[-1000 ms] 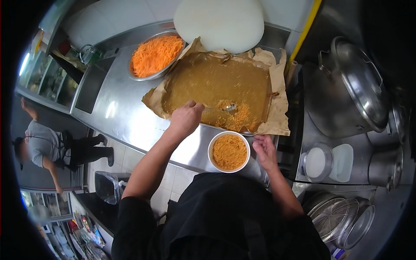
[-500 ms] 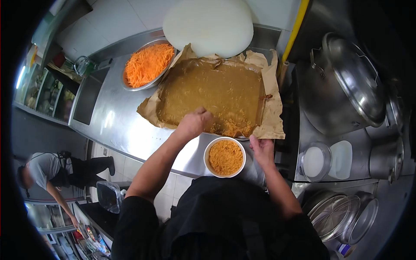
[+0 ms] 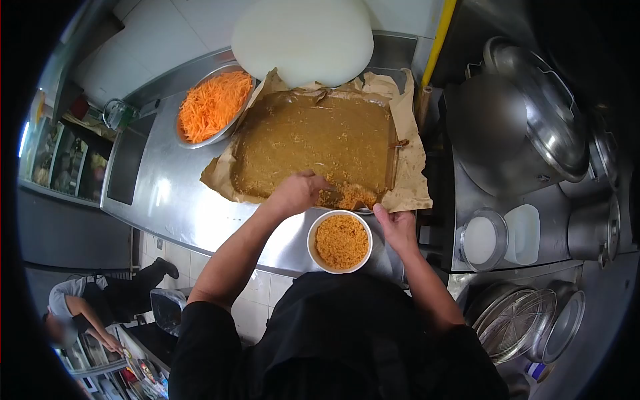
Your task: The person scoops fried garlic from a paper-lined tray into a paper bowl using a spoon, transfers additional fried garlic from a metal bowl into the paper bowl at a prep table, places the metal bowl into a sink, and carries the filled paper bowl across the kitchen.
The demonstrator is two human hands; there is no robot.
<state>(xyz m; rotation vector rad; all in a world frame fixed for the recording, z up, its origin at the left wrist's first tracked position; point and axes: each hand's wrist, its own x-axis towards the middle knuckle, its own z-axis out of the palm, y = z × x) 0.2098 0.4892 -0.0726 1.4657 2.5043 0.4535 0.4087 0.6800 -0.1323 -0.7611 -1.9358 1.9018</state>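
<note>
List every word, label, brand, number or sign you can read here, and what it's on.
No readable text anywhere.
Colourful packets, lower left: any print is too small and blurred.
Blue-and-white item, lower right: too small to read.
White tub and brown paper: no lettering visible.

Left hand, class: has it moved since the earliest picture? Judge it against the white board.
Yes, rightward in the view: the left hand was below the white board's left side; now it is below its middle.
</note>
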